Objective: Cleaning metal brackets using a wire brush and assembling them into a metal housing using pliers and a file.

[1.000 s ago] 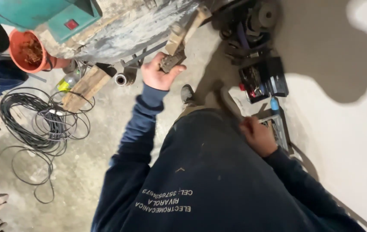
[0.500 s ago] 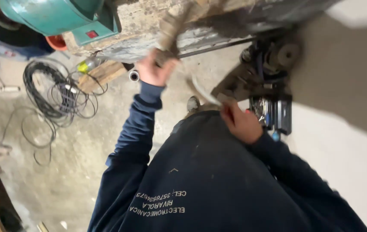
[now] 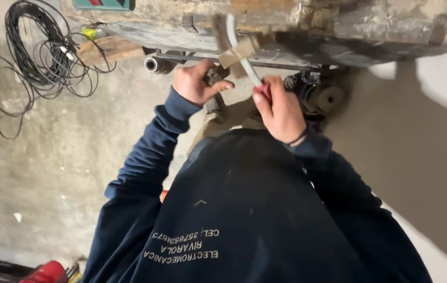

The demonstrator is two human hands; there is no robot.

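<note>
while 2 hands work, right hand point(image 3: 281, 107) pinching 1 white rod point(image 3: 241, 52), left hand point(image 3: 196, 83) fingers curled, 1 cable coil point(image 3: 37, 50)

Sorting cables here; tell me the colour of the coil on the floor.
Black; the coil shows best in the head view, upper left.

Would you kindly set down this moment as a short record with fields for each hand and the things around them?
left hand: at the underside of the worn bench, fingers curled round a small dark part
right hand: grips a pale wrench that slants up to the bench edge
floor, left: coiled black cable
under bench: wooden plank, metal cylinder
right of hands: dark round machine part
bottom left: red tool
</note>
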